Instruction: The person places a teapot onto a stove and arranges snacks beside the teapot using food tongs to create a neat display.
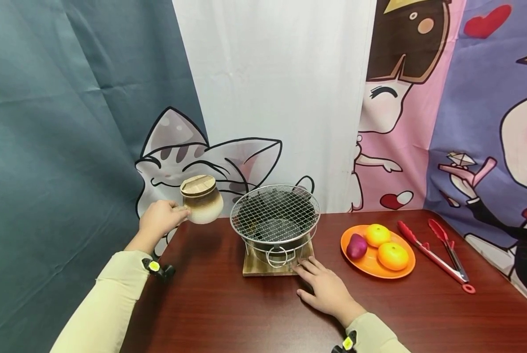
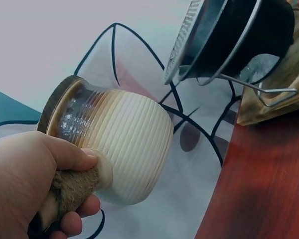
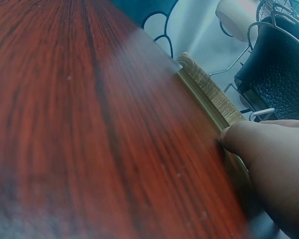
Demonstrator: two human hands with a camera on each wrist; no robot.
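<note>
By its twine-wrapped side handle point(image 2: 77, 189), my left hand point(image 1: 161, 218) grips a ribbed ceramic teapot point(image 1: 205, 206), cream below and brown above. A wooden lid point(image 1: 198, 185) tops it. The teapot is in the air, left of a round black stove point(image 2: 269, 35) with a wire grill point(image 1: 276, 213) over it. That stove stands on a wooden board point(image 1: 256, 264). My right hand point(image 1: 327, 291) lies low at the board's front right corner, fingers extended and touching its edge. In the right wrist view, the thumb point(image 3: 244, 142) is against the board's side.
To the right, an orange plate point(image 1: 371, 272) bears two oranges point(image 1: 393, 256) and a purple vegetable point(image 1: 357, 246). Red-handled tongs point(image 1: 440, 262) lie beyond it near the right edge of the reddish wooden table point(image 1: 228, 314). Printed curtains point(image 1: 281, 98) hang behind.
</note>
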